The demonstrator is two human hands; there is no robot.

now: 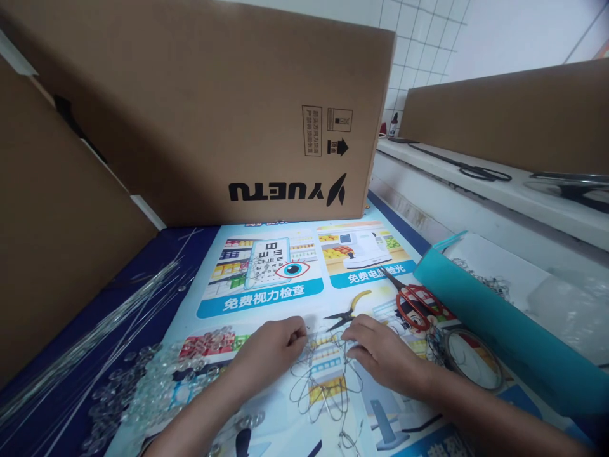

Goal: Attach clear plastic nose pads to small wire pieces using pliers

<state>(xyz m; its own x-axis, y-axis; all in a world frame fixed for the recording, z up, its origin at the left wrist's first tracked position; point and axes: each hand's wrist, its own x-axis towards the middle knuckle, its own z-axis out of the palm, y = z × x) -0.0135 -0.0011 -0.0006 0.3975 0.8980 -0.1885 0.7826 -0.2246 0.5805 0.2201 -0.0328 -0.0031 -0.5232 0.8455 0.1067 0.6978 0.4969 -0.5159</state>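
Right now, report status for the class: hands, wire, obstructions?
Left hand curled, right hand loosely bent, both at wire loops; grips unclear. Loops spread over poster. Yellow-handled pliers just beyond, possibly crowding.

Far ahead, a tall brown cardboard panel with black lettering [190, 120] bars your reach. Short of it, past the yellow-handled metal pliers [351, 312], you have open room over the flat printed poster [266, 298]. Right, the red-handled scissors [403, 289] and the teal-walled open box [504, 339] obstruct you; left, heaped transparent round beads [143, 387] do. Looped thin metal wires [325, 398] crowd the near gap between your left hand [276, 349] and right hand [385, 355].
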